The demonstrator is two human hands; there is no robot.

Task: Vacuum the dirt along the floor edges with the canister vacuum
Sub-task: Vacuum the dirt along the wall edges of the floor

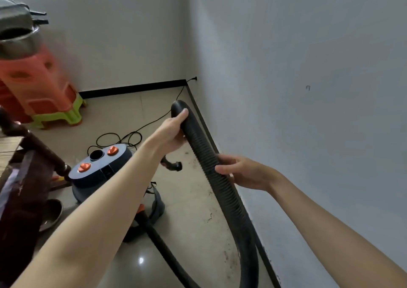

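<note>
A dark blue canister vacuum (103,168) with two orange knobs stands on the tiled floor left of centre. Its black ribbed hose (222,190) loops up from the canister's base and arches along the right wall. My left hand (174,133) grips the hose near the top of its bend, where it curves down to a small black nozzle end (176,166) hanging just above the floor. My right hand (240,173) holds the hose lower down, fingers wrapped over it. Dark dirt specks (193,155) lie on the floor beside the black baseboard (211,138).
The black power cord (136,131) coils behind the vacuum and runs to a plug in the far corner (193,78). Stacked orange and green plastic stools (41,89) stand at the left wall. Dark wooden furniture (24,177) and a shoe (51,214) sit at the left edge.
</note>
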